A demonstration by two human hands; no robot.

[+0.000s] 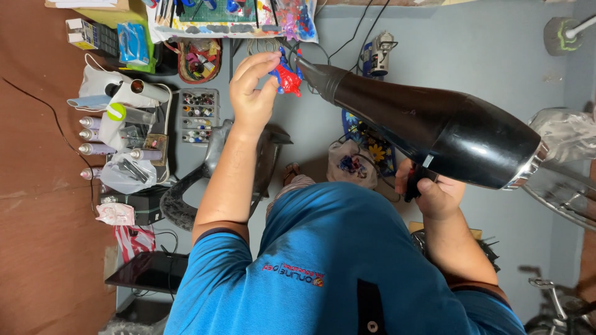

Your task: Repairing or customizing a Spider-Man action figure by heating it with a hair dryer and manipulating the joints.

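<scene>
The small red-and-blue figurine (287, 77) is pinched in the left hand's (251, 93) fingertips above the grey floor, almost touching the black hair dryer (434, 127) nozzle. The right hand (431, 192) wraps its handle; heat so close could soften the paint

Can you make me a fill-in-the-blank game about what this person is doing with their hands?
1. The right hand holds a black ____ by its handle.
2. The left hand pinches a small figure painted blue and ____.
3. The dryer's nozzle points at the ____.
4. The person wears a ____ shirt.

Missing words: hair dryer; red; figure; blue
</scene>
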